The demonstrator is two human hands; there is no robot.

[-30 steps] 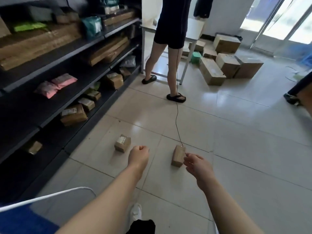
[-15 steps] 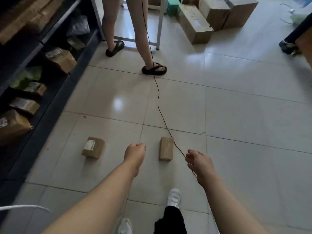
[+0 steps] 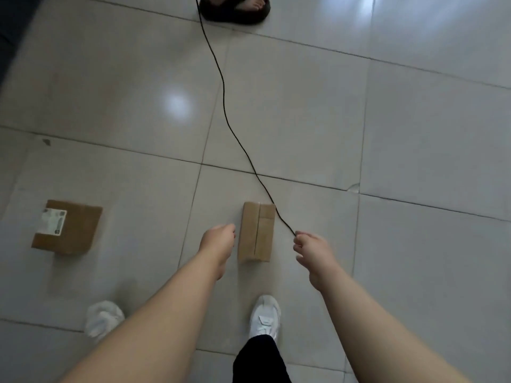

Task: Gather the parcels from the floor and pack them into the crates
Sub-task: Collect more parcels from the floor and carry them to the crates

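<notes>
Left grip (image 3: 218, 240) an empty fist, right grip (image 3: 311, 251) tight on the cord (image 3: 221, 78), box (image 3: 257, 233) between them.

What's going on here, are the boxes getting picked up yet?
Not yet. A person stands over two parcels on the tiled floor. The left hand, fingers curled and holding nothing, is just left of the narrow box; contact is unclear. The right hand pinches a black cord that runs past that box toward another person's sandal. The labelled box lies untouched further left. No crate is in view.
</notes>
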